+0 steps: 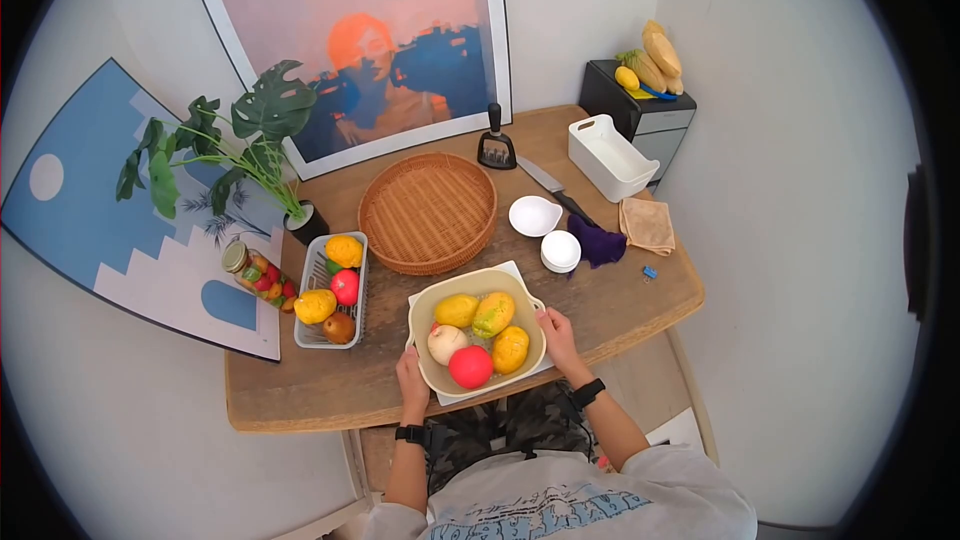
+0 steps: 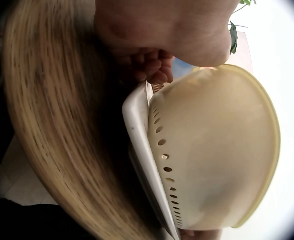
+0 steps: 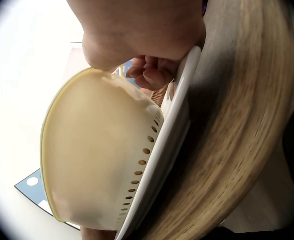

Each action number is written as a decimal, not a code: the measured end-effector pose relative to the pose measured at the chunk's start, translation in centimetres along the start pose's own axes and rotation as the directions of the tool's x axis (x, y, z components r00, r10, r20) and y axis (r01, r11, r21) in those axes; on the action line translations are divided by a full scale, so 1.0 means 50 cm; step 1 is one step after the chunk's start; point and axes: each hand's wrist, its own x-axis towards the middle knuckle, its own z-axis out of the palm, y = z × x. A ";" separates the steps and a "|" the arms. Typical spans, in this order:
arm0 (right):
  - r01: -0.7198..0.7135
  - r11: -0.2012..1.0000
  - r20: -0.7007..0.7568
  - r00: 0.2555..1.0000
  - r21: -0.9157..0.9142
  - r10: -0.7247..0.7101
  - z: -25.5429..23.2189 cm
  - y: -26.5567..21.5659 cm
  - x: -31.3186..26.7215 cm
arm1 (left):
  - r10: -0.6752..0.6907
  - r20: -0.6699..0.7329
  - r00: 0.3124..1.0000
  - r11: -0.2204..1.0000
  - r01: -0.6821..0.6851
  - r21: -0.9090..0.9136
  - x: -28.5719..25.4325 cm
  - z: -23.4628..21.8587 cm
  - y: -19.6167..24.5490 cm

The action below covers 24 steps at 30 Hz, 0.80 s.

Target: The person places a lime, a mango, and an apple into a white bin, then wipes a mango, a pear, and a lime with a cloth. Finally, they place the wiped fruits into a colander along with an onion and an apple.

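Note:
A beige colander (image 1: 470,286) with a row of small holes low on its wall is at the table's front, over a white tray (image 2: 141,120). My left hand (image 1: 411,382) grips its left handle, and my right hand (image 1: 562,338) grips the right one. In both wrist views, curled fingers (image 3: 154,76) show beneath the handle side. Inside lie a yellow mango (image 1: 457,310), a green-tinged yellow mango (image 1: 494,314), another yellow fruit (image 1: 510,349), a pale round fruit (image 1: 447,345) and a bright red round fruit (image 1: 470,367).
Left stand a grey basket of fruit (image 1: 312,280), a jar (image 1: 262,276) and a potted plant (image 1: 306,224). Behind is a round wicker tray (image 1: 428,212). To the right are a knife (image 1: 543,176), white bowls (image 1: 535,216), a purple cloth (image 1: 597,242), a tan cloth (image 1: 647,226) and a white bin (image 1: 612,162).

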 end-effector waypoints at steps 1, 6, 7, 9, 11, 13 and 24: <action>0.001 1.000 0.001 1.000 -0.007 -0.001 0.000 -0.001 0.000 | 0.002 -0.001 1.000 1.000 -0.002 0.005 0.000 0.000 -0.001; -0.035 0.999 0.024 0.999 -0.015 0.035 -0.006 -0.001 -0.003 | 0.002 0.014 1.000 1.000 -0.002 0.016 0.000 -0.006 -0.007; -0.039 0.999 0.036 0.999 -0.028 0.040 -0.009 0.000 -0.003 | 0.001 0.016 1.000 1.000 -0.001 0.016 0.000 -0.007 -0.009; -0.013 0.999 0.033 0.999 -0.047 0.014 -0.010 0.011 0.001 | 0.012 -0.009 1.000 1.000 -0.012 0.006 0.000 0.000 -0.008; -0.004 0.999 0.025 1.000 -0.044 0.005 -0.005 0.003 -0.003 | 0.008 -0.017 1.000 1.000 -0.008 -0.010 0.001 -0.003 -0.020; -0.009 1.000 0.012 1.000 -0.017 0.010 -0.001 -0.007 -0.006 | -0.010 -0.007 1.000 0.999 0.010 -0.033 0.004 -0.006 -0.022; -0.073 0.997 0.015 0.997 -0.004 0.073 0.002 -0.014 -0.005 | -0.024 -0.019 1.000 0.997 0.023 -0.070 0.003 0.006 -0.006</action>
